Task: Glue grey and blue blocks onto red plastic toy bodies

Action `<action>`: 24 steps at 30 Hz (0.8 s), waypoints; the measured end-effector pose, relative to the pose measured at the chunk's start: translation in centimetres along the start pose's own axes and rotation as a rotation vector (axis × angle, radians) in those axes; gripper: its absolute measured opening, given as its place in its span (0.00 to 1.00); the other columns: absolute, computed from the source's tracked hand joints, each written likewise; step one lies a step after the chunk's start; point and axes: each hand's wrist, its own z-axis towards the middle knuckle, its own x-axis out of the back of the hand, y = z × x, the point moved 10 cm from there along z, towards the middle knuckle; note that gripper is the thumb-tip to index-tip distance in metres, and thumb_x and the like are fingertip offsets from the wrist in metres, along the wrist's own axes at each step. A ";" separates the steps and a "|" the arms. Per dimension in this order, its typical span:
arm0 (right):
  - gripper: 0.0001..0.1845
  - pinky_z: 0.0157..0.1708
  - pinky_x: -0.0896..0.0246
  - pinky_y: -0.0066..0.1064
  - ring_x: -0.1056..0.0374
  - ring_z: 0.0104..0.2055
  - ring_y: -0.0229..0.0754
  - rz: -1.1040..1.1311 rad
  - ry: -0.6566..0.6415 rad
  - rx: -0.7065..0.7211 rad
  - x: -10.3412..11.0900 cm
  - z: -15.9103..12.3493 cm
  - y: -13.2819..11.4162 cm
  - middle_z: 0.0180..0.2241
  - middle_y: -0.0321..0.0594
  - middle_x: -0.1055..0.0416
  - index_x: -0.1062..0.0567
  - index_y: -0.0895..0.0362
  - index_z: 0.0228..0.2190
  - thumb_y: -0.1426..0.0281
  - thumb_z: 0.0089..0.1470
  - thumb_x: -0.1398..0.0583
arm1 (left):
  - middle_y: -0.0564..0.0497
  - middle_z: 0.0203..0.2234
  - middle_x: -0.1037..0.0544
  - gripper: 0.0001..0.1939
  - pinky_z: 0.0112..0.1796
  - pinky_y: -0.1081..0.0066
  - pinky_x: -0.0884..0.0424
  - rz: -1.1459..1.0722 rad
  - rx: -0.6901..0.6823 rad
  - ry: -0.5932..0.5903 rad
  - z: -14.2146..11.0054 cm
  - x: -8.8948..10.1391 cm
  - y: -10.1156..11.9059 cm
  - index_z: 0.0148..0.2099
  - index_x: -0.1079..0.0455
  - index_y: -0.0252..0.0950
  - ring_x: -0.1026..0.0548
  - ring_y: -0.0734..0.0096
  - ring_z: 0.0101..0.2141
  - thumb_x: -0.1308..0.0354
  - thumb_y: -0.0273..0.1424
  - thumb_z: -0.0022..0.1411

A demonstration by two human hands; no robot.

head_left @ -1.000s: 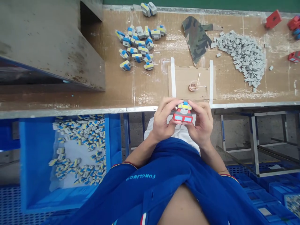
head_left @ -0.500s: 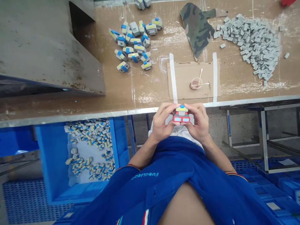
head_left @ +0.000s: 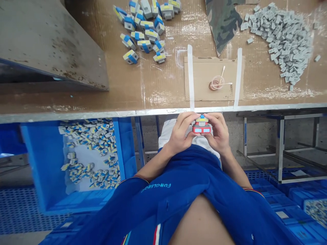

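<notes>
The left hand (head_left: 180,131) and right hand (head_left: 219,131) press tight on both sides of a small red, blue and yellow blocky toy (head_left: 201,126), held just before the table's shiny metal edge (head_left: 102,113), with a flat cardboard piece (head_left: 199,80) and a bumpy pile of little gray blocks (head_left: 281,44) farther on.

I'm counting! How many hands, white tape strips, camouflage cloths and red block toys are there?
Hands: 2 (left hand, right hand)
White tape strips: 2 (left strip, right strip)
Camouflage cloths: 1 (camouflage cloth)
Red block toys: 1 (red block toy)
Total: 6
</notes>
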 end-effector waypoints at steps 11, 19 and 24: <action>0.25 0.36 0.23 0.40 0.29 0.43 0.45 -0.112 0.098 0.065 0.9 2.3 -3.0 0.46 0.43 0.29 0.29 0.46 0.62 0.58 0.67 0.37 | 0.41 0.48 0.22 0.22 0.44 0.65 0.21 0.071 -0.054 0.131 2.1 1.8 2.2 0.63 0.30 0.34 0.22 0.64 0.46 0.47 0.42 0.77; 0.25 0.32 0.25 0.38 0.30 0.40 0.43 -0.150 0.132 0.150 0.4 3.2 -4.3 0.44 0.41 0.29 0.30 0.47 0.63 0.59 0.67 0.38 | 0.42 0.48 0.22 0.23 0.39 0.68 0.20 0.082 -0.055 0.152 2.7 3.0 2.2 0.63 0.29 0.35 0.22 0.66 0.43 0.50 0.44 0.77; 0.26 0.31 0.27 0.38 0.32 0.40 0.45 -0.146 0.159 0.228 -0.3 3.8 -5.2 0.43 0.42 0.30 0.32 0.46 0.65 0.58 0.69 0.40 | 0.44 0.47 0.22 0.22 0.38 0.68 0.21 0.098 -0.104 0.197 2.7 4.0 2.0 0.63 0.29 0.39 0.21 0.66 0.43 0.50 0.45 0.77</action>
